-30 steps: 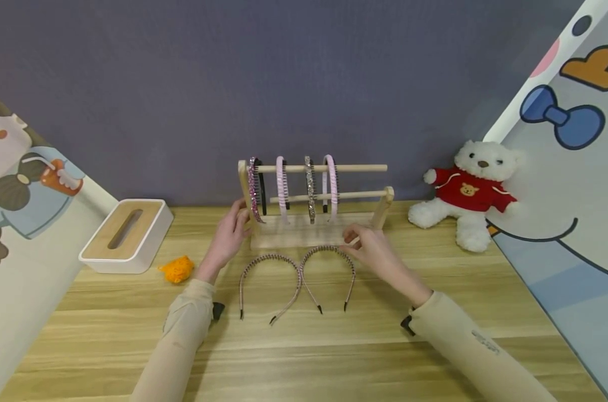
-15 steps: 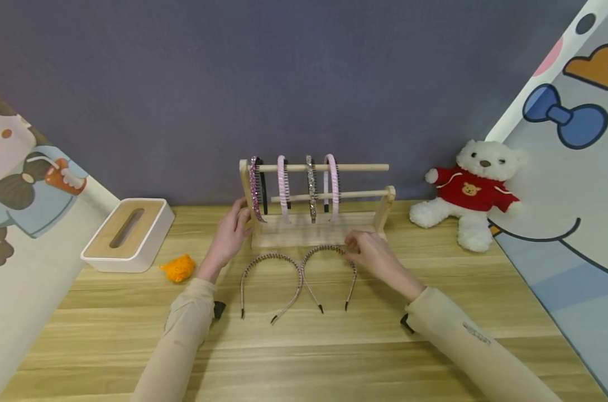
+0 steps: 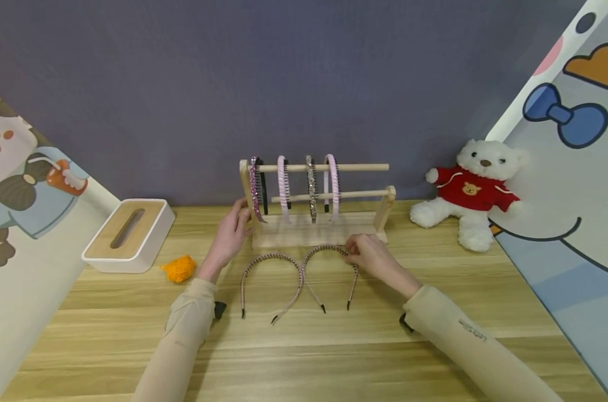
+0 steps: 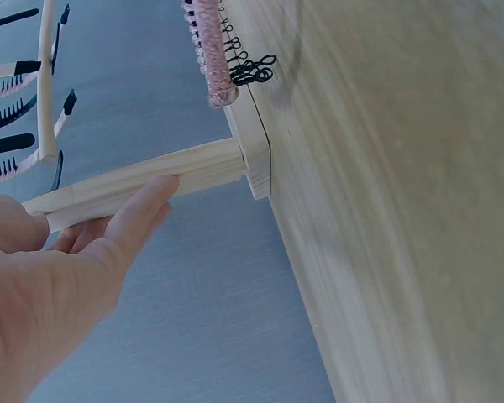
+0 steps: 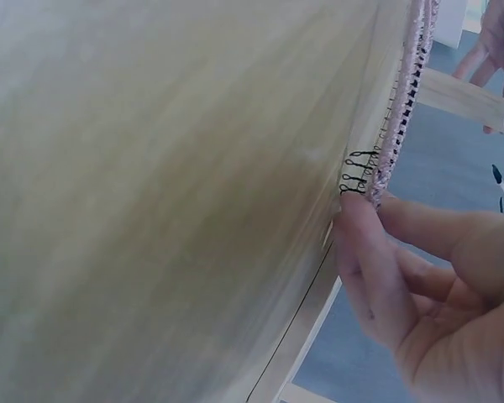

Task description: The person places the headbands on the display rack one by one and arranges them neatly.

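My right hand (image 3: 374, 254) pinches the upper right of a thin pink headband (image 3: 314, 254) with black comb teeth, which lies on the table. In the right wrist view, thumb and fingertips (image 5: 357, 210) meet at that headband's beaded band (image 5: 399, 126). A matching headband (image 3: 271, 255) lies to its left, the two touching. At the wooden headband stand (image 3: 304, 237), my left hand (image 3: 229, 229) holds the left upright, seen as a wooden post (image 4: 206, 164) between thumb and fingers in the left wrist view. On the stand's upper rod hang several headbands, including a pink one (image 3: 332, 187) and a glittery one (image 3: 311, 190).
A white tissue box (image 3: 143, 245) with a wooden lid stands at the left. An orange crumpled item (image 3: 180, 269) lies between it and my left wrist. A white teddy bear (image 3: 469, 190) in a red top sits at the right, against the wall side.
My right hand has moved slightly down and closed its fingertips on the right-hand loose headband, which has shifted a little rightward. The left hand stays at the upright.
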Motion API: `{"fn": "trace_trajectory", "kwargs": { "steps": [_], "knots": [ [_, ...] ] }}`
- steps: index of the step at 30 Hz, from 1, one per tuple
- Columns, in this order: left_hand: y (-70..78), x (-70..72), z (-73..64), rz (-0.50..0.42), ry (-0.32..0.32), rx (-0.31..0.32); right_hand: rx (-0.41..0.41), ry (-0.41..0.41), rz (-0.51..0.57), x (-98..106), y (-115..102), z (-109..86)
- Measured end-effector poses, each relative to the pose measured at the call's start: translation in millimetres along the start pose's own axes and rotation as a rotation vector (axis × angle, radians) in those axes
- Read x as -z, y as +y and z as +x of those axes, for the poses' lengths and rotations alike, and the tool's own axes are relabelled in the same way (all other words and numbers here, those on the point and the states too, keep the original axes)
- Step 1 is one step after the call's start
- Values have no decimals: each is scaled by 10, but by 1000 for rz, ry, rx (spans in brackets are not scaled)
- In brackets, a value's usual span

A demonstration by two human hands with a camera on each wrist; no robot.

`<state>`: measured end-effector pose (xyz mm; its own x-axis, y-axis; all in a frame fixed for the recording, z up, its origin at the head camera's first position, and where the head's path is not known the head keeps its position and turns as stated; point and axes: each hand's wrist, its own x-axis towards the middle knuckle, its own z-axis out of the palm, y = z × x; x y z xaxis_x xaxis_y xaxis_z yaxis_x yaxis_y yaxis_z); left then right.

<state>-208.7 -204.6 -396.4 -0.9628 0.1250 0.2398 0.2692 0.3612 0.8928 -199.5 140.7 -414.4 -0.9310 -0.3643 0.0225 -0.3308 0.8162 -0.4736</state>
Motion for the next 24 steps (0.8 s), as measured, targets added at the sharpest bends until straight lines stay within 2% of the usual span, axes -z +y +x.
{"fn": "trace_trajectory", "kwargs": {
  "steps": [5, 9, 12, 17, 24],
  "knots": [
    [1, -5, 3, 2, -6, 6, -12, -2, 29, -3, 12, 4],
    [-23, -5, 10, 6, -10, 7, -34, -13, 100, 6, 16, -12],
    [-23, -2, 5, 7, -10, 7, -24, -13, 145, 37, 21, -37],
    [-20, -2, 3, -1, -11, 10, -5, -6, 159, 133, 39, -97],
    [-16, -3, 1, -12, -15, 14, -75, -39, 287, 280, 67, -184]
  ]
}}
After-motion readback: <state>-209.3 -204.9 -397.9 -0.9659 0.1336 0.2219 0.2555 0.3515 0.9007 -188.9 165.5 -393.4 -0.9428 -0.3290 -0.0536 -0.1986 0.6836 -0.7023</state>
